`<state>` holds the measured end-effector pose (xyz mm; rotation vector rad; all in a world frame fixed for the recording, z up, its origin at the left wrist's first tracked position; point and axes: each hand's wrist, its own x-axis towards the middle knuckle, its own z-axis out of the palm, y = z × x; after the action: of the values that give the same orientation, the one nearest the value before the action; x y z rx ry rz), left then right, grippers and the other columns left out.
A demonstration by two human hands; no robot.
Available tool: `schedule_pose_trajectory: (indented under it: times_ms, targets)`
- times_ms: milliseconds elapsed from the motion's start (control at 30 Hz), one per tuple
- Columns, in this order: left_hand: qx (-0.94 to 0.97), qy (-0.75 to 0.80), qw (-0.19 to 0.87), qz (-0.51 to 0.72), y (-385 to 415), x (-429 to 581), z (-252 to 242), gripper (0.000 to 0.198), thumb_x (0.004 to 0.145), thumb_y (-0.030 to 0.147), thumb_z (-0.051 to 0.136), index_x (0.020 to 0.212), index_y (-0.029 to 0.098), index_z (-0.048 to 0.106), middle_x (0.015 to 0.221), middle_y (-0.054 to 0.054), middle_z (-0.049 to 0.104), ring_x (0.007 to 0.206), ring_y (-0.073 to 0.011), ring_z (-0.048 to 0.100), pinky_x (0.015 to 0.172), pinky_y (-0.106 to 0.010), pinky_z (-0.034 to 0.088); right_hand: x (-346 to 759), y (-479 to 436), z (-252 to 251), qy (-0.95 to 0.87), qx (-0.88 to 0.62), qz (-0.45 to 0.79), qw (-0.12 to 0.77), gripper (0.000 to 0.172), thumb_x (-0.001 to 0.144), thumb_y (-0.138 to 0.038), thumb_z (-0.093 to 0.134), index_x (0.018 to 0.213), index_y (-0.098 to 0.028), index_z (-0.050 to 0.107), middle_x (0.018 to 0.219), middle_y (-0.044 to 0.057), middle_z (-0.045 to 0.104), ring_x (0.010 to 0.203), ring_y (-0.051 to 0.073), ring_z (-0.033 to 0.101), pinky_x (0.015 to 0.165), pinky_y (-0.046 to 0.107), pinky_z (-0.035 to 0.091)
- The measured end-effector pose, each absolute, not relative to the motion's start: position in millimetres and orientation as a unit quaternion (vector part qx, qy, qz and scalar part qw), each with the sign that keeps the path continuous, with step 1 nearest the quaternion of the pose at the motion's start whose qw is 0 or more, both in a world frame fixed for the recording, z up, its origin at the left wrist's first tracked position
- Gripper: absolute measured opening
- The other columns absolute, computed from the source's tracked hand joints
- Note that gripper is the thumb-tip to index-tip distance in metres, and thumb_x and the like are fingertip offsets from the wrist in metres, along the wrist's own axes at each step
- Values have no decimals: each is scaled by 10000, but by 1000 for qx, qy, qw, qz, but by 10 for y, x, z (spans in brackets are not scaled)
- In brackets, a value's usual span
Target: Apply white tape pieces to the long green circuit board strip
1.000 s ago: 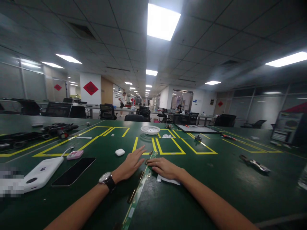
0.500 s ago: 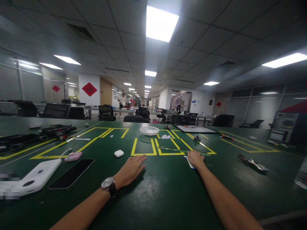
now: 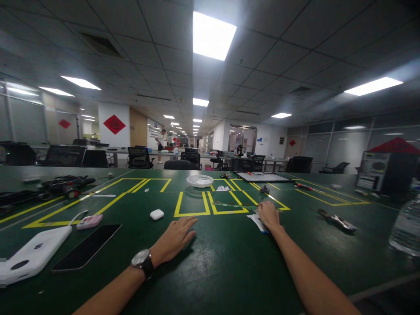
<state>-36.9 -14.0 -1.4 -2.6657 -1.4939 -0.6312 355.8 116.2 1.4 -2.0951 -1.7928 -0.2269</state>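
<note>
While the left hand point(image 3: 173, 240) lies flat and released in the head view, its fingers extended above the green table point(image 3: 226, 275), the right hand point(image 3: 269, 215) covers part of a thin green circuit board strip point(image 3: 231, 205). The strip lies crosswise over the yellow tape point(image 3: 193, 214), reaching out on the left side of that hand; whether the curled fingers grasp it or merely press on it, I cannot tell. White paper point(image 3: 257, 221) sits just beside the right hand. A white case point(image 3: 156, 215) rests near the left hand, and a white basket point(image 3: 200, 181) stands farther back.
</note>
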Motion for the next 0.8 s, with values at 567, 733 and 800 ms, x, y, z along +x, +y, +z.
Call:
schedule_pose_trajectory:
  times_ms: [567,733,800]
  targets:
    - [-863,-461,-1,-206,-93,-366,-95,406,1009,383,385,1386,251,457,1397,-71,521,1273,-238,480,1030,-407,383,3430,732,62,-846,-499,59,178,329,733,-78,506,974,-161,714,1070,87,680,1007,212,607,912,314,438]
    - [-874,-448,-8,-189,-109,-335,-84,396,1009,377,387,1386,269,446,1403,-66,516,1265,-238,489,1016,-414,392,3150,413,133,-895,-368,139,211,348,739,-30,456,888,-187,727,984,42,695,928,166,628,886,287,455]
    - [-873,-450,-9,-189,-118,-335,-76,399,1009,375,387,1388,263,442,1405,-72,514,1267,-242,487,1014,-420,394,3066,376,146,-897,-358,124,227,349,753,-24,454,900,-190,724,973,43,696,926,170,626,890,300,458]
